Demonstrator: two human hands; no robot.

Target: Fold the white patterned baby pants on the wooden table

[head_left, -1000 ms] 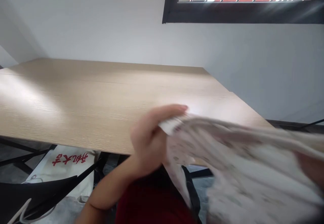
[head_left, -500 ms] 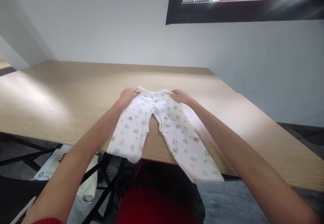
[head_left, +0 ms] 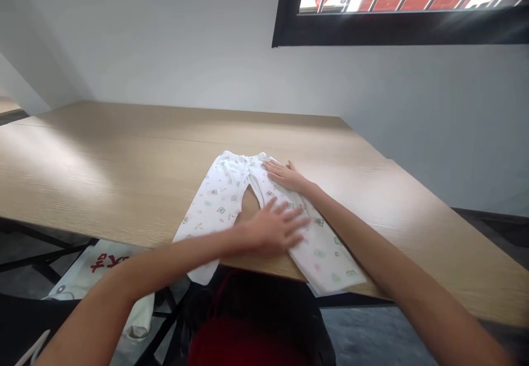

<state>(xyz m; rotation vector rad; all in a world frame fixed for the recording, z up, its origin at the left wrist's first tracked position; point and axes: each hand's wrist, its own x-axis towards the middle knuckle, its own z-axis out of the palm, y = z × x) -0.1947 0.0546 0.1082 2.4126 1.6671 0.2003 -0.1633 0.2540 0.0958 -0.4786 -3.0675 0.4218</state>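
Note:
A pair of small white trousers (head_left: 219, 195) with a pale animal print lies spread on the wooden table, waistband away from me. Both leg ends reach over the front edge. My right hand (head_left: 286, 176) rests flat with fingers extended on the upper part of the right trouser leg, just below the waistband. Over the middle of that same leg is my left hand (head_left: 278, 227), fingers spread and slightly blurred; I cannot tell whether it presses on the cloth. My left forearm crosses the left trouser leg and hides part of it.
The light wooden table (head_left: 124, 173) runs back to a grey wall (head_left: 185, 35). A dark-framed window (head_left: 372, 28) with bars is at upper right. Below the table's front edge at left hang a white bag (head_left: 95, 267) with red lettering and black metal legs (head_left: 45, 256).
Both hands have let go of the waistband corners. My left hand has swung right and toward me over the right trouser leg; my right hand has flattened onto the cloth.

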